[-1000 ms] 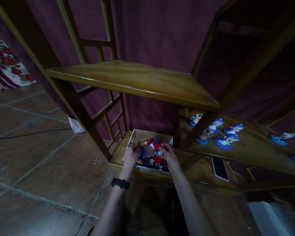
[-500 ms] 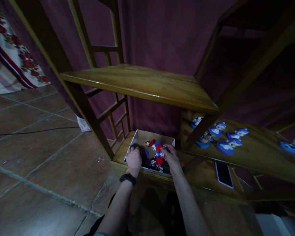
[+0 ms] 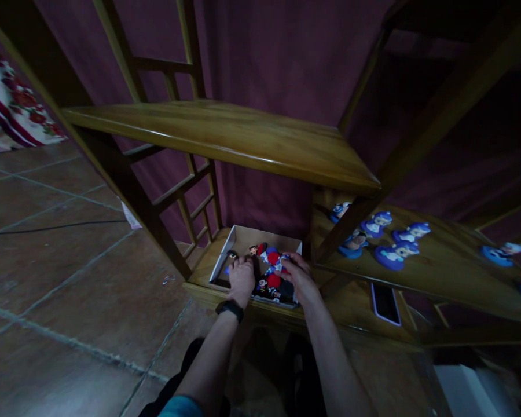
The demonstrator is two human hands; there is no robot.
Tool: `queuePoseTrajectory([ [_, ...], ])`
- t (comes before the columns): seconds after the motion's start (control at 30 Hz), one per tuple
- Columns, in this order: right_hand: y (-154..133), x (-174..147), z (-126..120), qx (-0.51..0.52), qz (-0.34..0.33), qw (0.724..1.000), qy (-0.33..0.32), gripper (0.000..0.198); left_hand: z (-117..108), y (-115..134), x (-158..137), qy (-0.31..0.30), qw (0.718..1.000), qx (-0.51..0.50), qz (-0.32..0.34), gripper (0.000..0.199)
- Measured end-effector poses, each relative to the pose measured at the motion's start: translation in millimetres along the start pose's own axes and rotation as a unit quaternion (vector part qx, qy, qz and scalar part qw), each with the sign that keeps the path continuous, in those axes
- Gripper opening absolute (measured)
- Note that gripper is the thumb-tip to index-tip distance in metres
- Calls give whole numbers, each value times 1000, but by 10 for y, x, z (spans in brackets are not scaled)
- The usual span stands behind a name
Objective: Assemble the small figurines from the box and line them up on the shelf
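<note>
- One hanging cloth of white fabric printed with red roses (image 3: pixel 24 98) drops in soft folds at the far left.
- Matte brown square floor tiles (image 3: pixel 47 324), seamed with pale lines, spread below it; a thin black cord (image 3: pixel 61 227) crosses them.
- A brown wooden lattice panel (image 3: pixel 182 188) of slim square bars forms the shelf unit's side.
- A thick, glossy, yellow-brown wooden shelf board (image 3: pixel 226 130) juts out above, its grain showing, before a dull purple fabric curtain (image 3: pixel 264 58).
- A shallow rectangular box with white edges and a plain brown inside (image 3: pixel 267 234) sits on the lowest board, under that shelf.
- The left hand (image 3: pixel 242 278), a smooth black band (image 3: pixel 230 310) round its wrist, reaches inside, back upward; its fingertips are hidden, so whether it pinches anything cannot be told.
- Small rounded figurines in red, blue, white and black (image 3: pixel 272 281) lie bunched in the box, between the hands and around them.
- The right hand (image 3: pixel 300 275) curls its fingers against the bunch's right side; whether they close on a piece is unclear.
- Three violet-blue figurines on rounded bases (image 3: pixel 396 255) rest on a raised wooden board (image 3: pixel 451 267).
- A flat, dark-screened phone with a pale lilac rim (image 3: pixel 385 304) lies lower down.
</note>
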State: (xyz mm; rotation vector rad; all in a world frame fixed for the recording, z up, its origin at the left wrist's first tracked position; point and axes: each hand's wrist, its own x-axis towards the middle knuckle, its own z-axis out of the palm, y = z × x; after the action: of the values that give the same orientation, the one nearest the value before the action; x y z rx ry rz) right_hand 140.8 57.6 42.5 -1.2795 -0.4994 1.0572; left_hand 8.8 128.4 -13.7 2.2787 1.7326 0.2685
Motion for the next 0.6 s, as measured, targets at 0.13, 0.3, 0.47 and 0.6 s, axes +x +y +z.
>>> queuePoseTrajectory([
  [0.13, -82, -12, 3, 10, 21, 1000, 6, 30, -52, 28, -11, 12, 1000, -27, -8, 31],
  [0.3, -50, -7, 9, 14, 17, 1000, -9, 31, -171, 45, -32, 44, 966, -248, -50, 17],
  [0.47, 11, -8, 45, -4, -7, 1000, -28, 33, -354, 101, -18, -68, 738, -647, -180, 11],
  [0.6, 37, -21, 99, 6, -34, 999, -36, 33, -442, 109, -108, -113, 609, -757, -208, 16],
])
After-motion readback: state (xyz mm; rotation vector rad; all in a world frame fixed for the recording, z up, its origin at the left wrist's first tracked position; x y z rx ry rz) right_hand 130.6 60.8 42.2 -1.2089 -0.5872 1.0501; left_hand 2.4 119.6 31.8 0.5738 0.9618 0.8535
